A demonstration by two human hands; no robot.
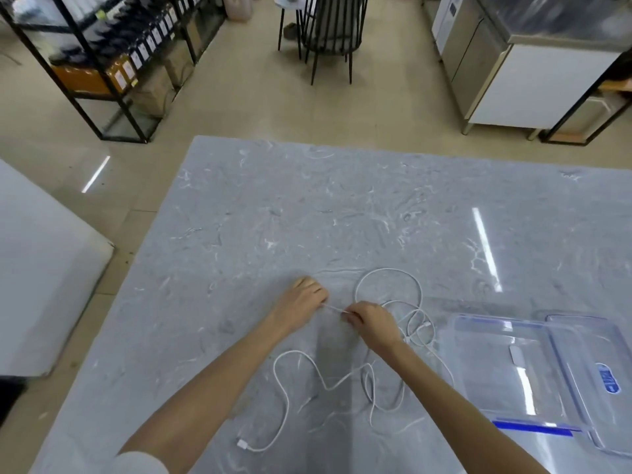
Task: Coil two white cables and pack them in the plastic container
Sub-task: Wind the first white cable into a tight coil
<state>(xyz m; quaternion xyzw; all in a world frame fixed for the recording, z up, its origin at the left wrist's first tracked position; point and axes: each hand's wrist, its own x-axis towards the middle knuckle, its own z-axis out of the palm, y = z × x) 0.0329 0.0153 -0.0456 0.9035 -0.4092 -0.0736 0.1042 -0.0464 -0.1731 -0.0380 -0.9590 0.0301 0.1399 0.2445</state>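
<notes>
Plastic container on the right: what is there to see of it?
The plastic container is a clear, shallow rectangular box with blue strips on its rim. It sits open and upright on the grey marbled table, toward the right, with no cable in it. What looks like its clear lid, with a blue oval label, lies against its right side. The left hand and right hand pinch a white cable away from it.

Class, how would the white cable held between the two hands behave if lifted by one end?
Probably floppy: the white cable lies in loose loops on the table. Likely light: the left hand and right hand pinch it with fingertips.
</notes>
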